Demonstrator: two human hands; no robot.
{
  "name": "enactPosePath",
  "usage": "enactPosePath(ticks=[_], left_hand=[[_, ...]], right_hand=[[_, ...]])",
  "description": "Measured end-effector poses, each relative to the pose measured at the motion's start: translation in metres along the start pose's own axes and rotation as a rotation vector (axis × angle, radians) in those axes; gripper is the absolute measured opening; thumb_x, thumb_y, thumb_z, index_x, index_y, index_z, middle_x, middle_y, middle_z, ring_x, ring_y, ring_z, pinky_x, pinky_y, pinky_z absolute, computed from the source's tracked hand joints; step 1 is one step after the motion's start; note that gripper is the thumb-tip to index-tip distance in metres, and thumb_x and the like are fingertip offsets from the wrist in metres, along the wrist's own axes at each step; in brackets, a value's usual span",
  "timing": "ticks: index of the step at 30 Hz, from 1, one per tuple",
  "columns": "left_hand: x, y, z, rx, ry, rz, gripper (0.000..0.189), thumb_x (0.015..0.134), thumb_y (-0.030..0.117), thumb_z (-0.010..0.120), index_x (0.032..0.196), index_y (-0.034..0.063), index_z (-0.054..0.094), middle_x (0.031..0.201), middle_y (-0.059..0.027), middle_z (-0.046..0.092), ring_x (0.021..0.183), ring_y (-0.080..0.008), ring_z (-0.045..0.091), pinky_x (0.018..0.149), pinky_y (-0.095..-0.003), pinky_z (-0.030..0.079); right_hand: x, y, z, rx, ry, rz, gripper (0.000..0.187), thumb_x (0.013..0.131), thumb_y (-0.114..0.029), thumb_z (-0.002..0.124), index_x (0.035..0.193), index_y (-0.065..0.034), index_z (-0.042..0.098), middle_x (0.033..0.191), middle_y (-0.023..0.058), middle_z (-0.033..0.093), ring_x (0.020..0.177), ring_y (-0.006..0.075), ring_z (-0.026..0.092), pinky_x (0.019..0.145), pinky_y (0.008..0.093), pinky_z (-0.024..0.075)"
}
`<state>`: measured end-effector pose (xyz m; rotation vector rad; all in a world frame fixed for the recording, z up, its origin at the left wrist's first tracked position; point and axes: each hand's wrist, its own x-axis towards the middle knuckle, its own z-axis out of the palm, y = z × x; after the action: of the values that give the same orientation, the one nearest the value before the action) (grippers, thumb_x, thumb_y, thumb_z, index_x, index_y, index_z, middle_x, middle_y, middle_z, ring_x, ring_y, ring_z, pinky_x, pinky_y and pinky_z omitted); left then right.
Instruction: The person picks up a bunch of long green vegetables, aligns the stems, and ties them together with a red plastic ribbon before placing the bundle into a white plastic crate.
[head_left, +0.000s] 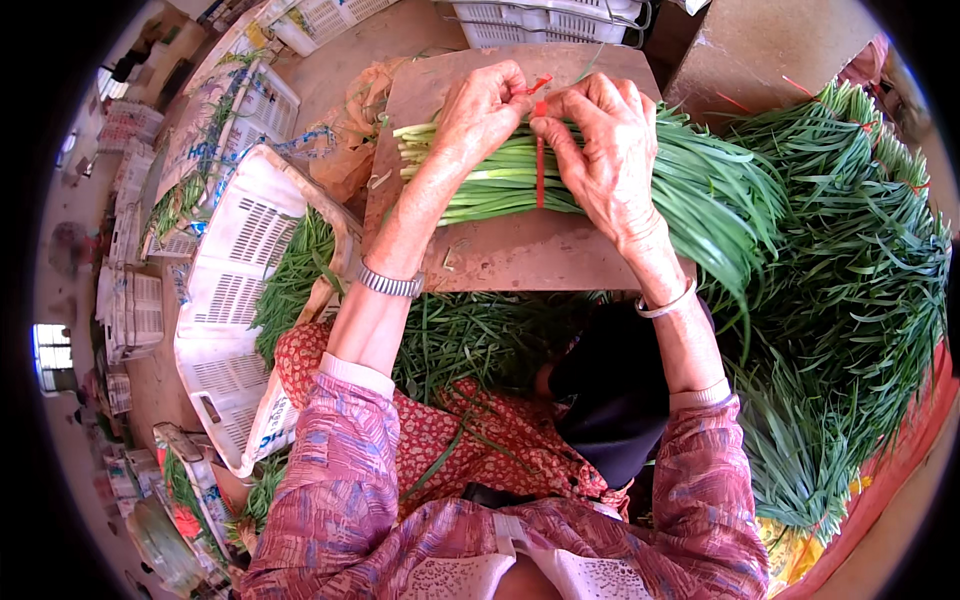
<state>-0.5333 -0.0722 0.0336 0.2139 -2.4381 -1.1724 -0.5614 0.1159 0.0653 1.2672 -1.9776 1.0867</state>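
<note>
A bundle of garlic chives lies crosswise on a low wooden board, pale stem ends to the left and green leaves drooping over the right edge. A red tie runs around the bundle near its middle. Above it, my left hand pinches a loose red end between thumb and fingers. My right hand rests over the leaves, its thumb and forefinger closed at the tie's upper part. Exactly how the strands cross between the hands is hidden by my fingers.
Many tied chive bundles are heaped on the right beside the board. A white plastic crate with chives tilts at the left. Loose leaves lie below the board's near edge. More crates stand beyond it.
</note>
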Motion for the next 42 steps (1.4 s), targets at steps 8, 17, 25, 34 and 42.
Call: enactPosePath(ticks=[8, 17, 25, 34, 42], left_hand=[[-0.029, 0.01, 0.013, -0.242, 0.007, -0.151, 0.005, 0.089, 0.003, 0.066, 0.093, 0.0007, 0.063, 0.085, -0.0045, 0.07, 0.08, -0.0079, 0.063, 0.069, -0.023, 0.049], [-0.028, 0.007, 0.012, -0.324, -0.022, -0.142, 0.014, 0.09, 0.003, 0.066, 0.104, 0.001, 0.066, 0.093, -0.0069, 0.072, 0.085, -0.0092, 0.065, 0.076, -0.0244, 0.051], [-0.04, 0.016, 0.008, -0.285, -0.001, -0.023, 0.014, 0.089, 0.002, 0.064, 0.102, 0.0016, 0.068, 0.094, -0.0044, 0.073, 0.086, -0.0087, 0.066, 0.075, -0.0248, 0.053], [-0.081, 0.034, 0.009, 0.336, 0.098, 0.341, 0.066, 0.067, 0.041, 0.085, 0.118, 0.0065, 0.06, 0.105, -0.0145, 0.068, 0.101, -0.0343, 0.063, 0.094, -0.044, 0.045], [-0.079, 0.034, 0.013, 0.297, 0.069, 0.313, 0.06, 0.065, 0.033, 0.087, 0.113, 0.0066, 0.063, 0.102, -0.011, 0.069, 0.099, -0.0331, 0.064, 0.091, -0.0439, 0.047]], right_hand=[[-0.008, 0.028, 0.008, 0.114, -0.406, 0.379, 0.033, 0.084, -0.033, 0.072, 0.087, 0.0006, 0.071, 0.077, 0.0152, 0.067, 0.072, 0.0286, 0.063, 0.068, 0.038, 0.0472], [0.014, 0.029, 0.008, 0.022, -0.654, 0.545, 0.032, 0.082, -0.042, 0.068, 0.089, -0.0115, 0.077, 0.083, 0.016, 0.071, 0.087, 0.0324, 0.069, 0.079, 0.0418, 0.0523], [0.014, 0.03, 0.007, 0.059, -0.707, 0.56, 0.035, 0.081, -0.044, 0.068, 0.092, -0.012, 0.077, 0.086, 0.0162, 0.072, 0.089, 0.0317, 0.069, 0.081, 0.0408, 0.0522], [0.002, 0.018, -0.001, 0.068, -0.59, 0.55, 0.033, 0.08, -0.042, 0.071, 0.086, -0.01, 0.076, 0.083, 0.0135, 0.071, 0.083, 0.0321, 0.067, 0.077, 0.0408, 0.0517], [-0.015, 0.032, 0.006, -0.036, -0.32, 0.316, 0.039, 0.076, -0.048, 0.076, 0.087, -0.011, 0.075, 0.088, 0.0124, 0.069, 0.086, 0.0333, 0.065, 0.08, 0.0445, 0.0501]])
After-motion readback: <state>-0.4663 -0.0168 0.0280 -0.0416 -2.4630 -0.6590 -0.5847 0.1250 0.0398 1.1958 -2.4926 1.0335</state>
